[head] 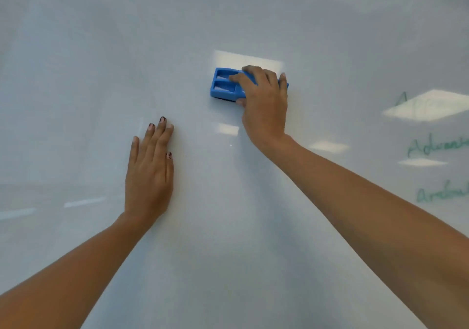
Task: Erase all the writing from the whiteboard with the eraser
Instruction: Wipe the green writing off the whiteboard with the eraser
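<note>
Two hands at the whiteboard (101, 49). The right hand (264, 105) grips the blue eraser (225, 85), fingers curled over its top edge and thumb under its lower edge, so the pad lies flat on the surface near mid-board. The left hand (149, 173), fingers straight and close together, presses flat on the board, probably as a brace. Green writing (436, 145), not yet erased, stands at far right, well apart from the eraser.
</note>
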